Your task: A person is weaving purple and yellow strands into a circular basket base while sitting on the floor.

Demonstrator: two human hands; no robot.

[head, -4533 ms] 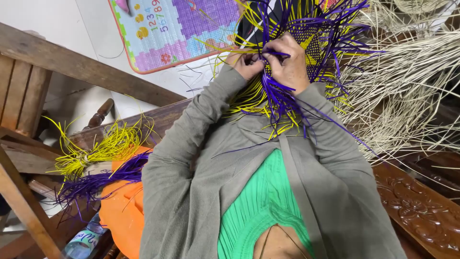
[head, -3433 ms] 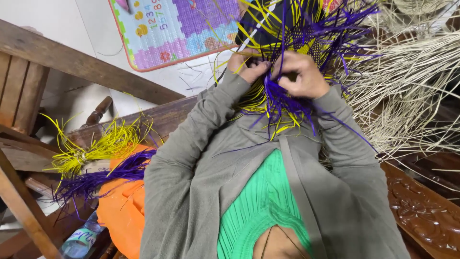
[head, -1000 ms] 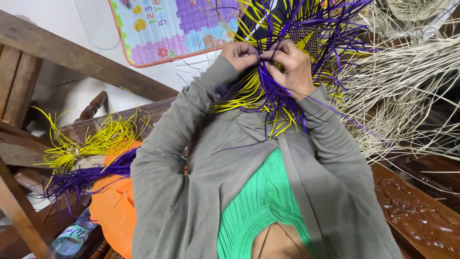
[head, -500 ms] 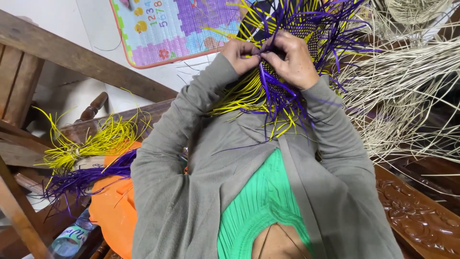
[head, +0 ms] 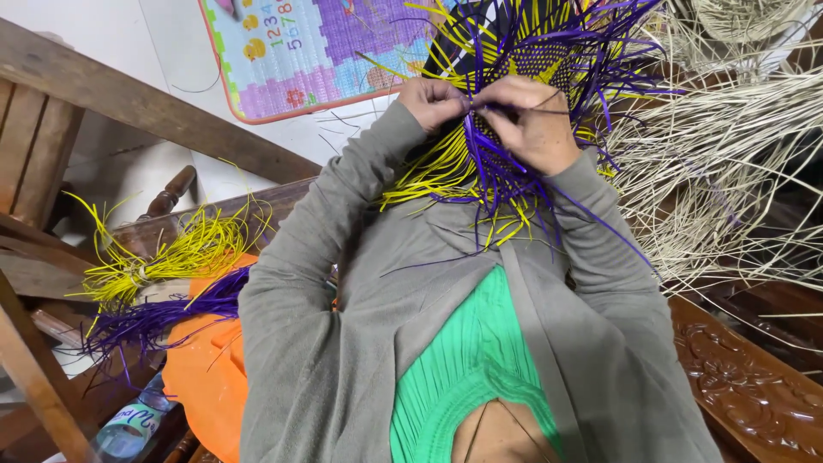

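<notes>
Weaving step, we judged | our left hand (head: 437, 101) and right hand (head: 533, 120) pinched purple strands on the weave (head: 514, 103) held before us | fingers closed tight | next tuck needed steady tension

a carved wooden bench (head: 754, 377) carries a pile of pale straw strands (head: 729, 163); at its other end lie an orange cloth (head: 201, 377), yellow strands (head: 171, 253) and purple strands (head: 154, 319).
</notes>
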